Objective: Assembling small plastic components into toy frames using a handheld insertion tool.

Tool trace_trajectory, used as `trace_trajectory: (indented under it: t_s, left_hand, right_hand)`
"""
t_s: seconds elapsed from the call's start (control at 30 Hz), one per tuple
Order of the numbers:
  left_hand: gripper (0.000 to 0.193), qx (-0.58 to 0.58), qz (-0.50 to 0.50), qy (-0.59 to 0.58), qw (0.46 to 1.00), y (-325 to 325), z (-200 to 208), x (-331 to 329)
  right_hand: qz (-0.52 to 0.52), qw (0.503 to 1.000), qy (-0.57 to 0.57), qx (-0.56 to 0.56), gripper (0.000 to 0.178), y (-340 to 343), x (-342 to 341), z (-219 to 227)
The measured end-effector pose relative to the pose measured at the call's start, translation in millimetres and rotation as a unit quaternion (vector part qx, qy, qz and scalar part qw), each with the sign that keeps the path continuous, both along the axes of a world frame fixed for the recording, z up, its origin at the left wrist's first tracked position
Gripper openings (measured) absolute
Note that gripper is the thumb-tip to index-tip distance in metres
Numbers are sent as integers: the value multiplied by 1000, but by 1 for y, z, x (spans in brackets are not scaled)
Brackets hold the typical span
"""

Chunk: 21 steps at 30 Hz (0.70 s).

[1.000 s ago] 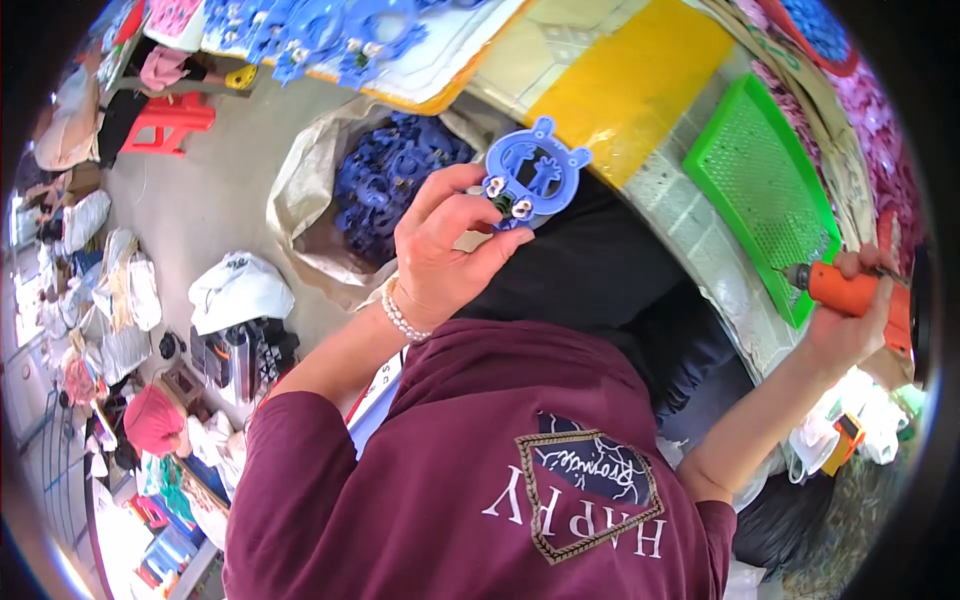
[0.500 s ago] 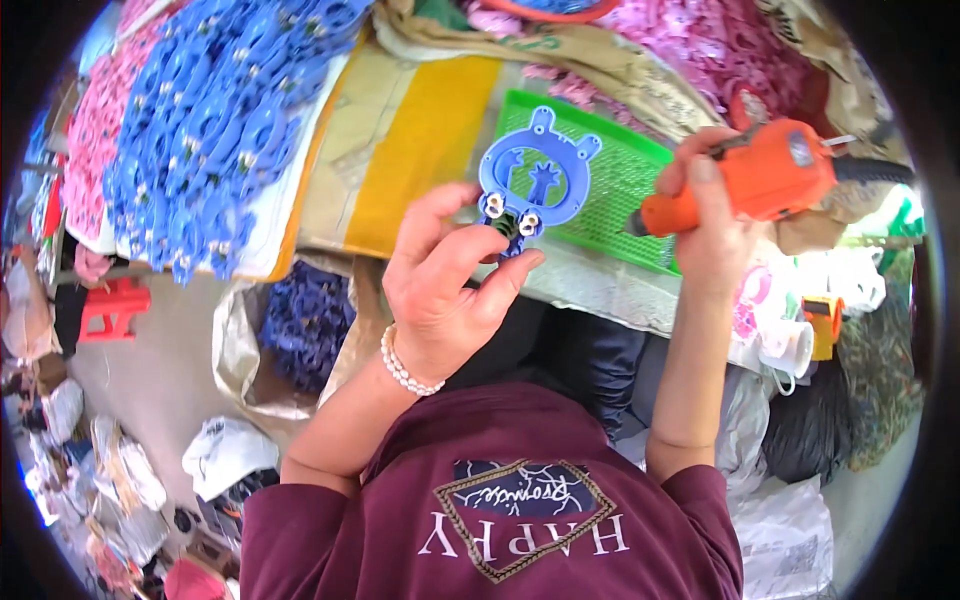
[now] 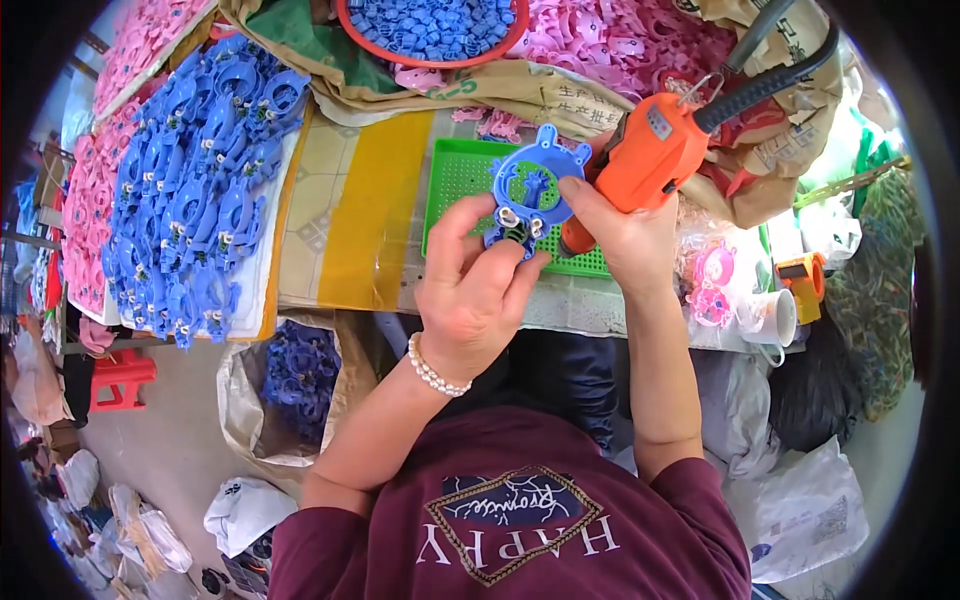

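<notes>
My left hand (image 3: 468, 300) pinches the lower end of a blue plastic frame (image 3: 548, 154) with a round opening and two small ear-like bumps on top. Two pale fittings and a dark coiled spring show at that end. Closed around an orange electric screwdriver (image 3: 655, 148), my right hand (image 3: 637, 235) has its thumb against the right rim of the blue frame. The tool tilts, its nose down by the frame and its black cable rising to the upper right. Below both hands lies a green perforated basket (image 3: 450, 175).
Many blue frames (image 3: 190, 200) lie piled on a board at left, pink ones (image 3: 85, 240) beyond. A red-rimmed basin (image 3: 430, 62) holds small blue pieces. Pink parts (image 3: 620, 45) fill a sack at the back. At right are a white cup (image 3: 772, 318) and a tape dispenser (image 3: 803, 283).
The screwdriver has swung from lying nearly level at the right to a steeper tilt close beside the blue frame. My right thumb now touches the frame. The view has shifted, showing the basin.
</notes>
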State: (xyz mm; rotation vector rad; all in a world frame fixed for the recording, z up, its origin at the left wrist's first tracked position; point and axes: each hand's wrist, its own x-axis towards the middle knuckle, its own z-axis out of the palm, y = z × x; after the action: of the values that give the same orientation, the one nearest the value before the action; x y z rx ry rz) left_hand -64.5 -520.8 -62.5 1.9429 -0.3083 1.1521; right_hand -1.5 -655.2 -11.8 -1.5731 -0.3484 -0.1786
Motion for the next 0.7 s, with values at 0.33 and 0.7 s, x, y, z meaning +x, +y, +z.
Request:
trace_trajectory:
  t_s: [0.33,0.7]
  left_hand:
    - [79,-277,-149,131,940,0,-5,-14]
    - [80,-432,-343,295,780,6,5,-9]
  right_hand:
    - [-43,997,-25,-55,28,-3,1,-1]
    - [-3,997,-40,-58,25,-4,-3,-3]
